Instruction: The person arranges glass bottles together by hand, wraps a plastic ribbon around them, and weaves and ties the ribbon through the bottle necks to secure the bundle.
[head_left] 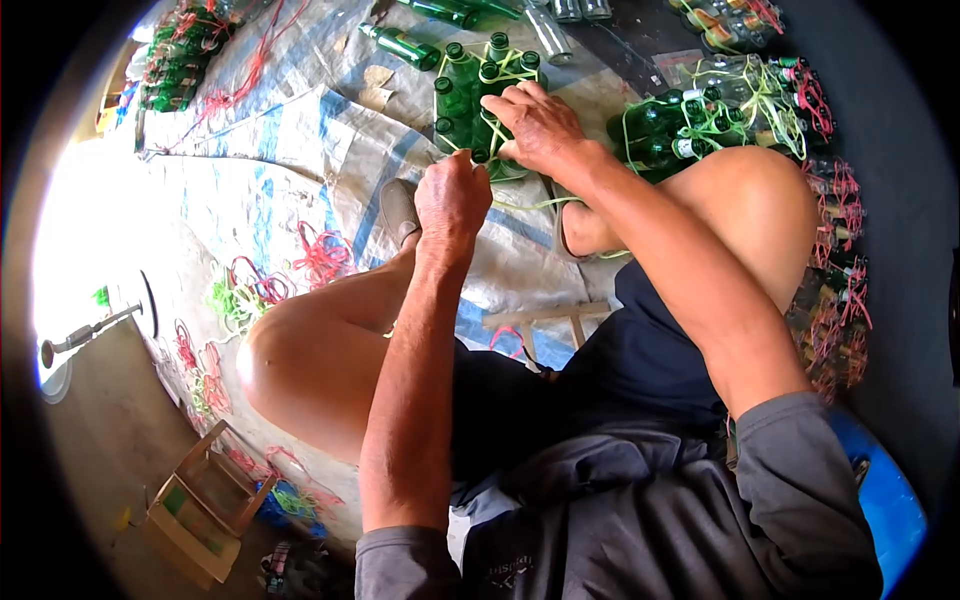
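Note:
Several green glass bottles (458, 98) stand upright in a tight block on the sheet, with pale green twine (514, 74) running around and across their necks. My left hand (453, 198) is a fist at the block's near left corner; what it grips is too small to make out. Over the right side of the block lies my right hand (535, 125), fingers bent on the bottle tops, thumb pointing toward the left hand. It partly hides the bottles there. A loose twine end trails near my right foot.
A blue and white striped sheet (270, 150) covers the floor. Loose green bottles (400, 46) lie beyond the block. Tied bottle bundles (665, 130) are at the right and upper left. Pink twine (322, 256) lies at the left, near a wooden stool (205, 500).

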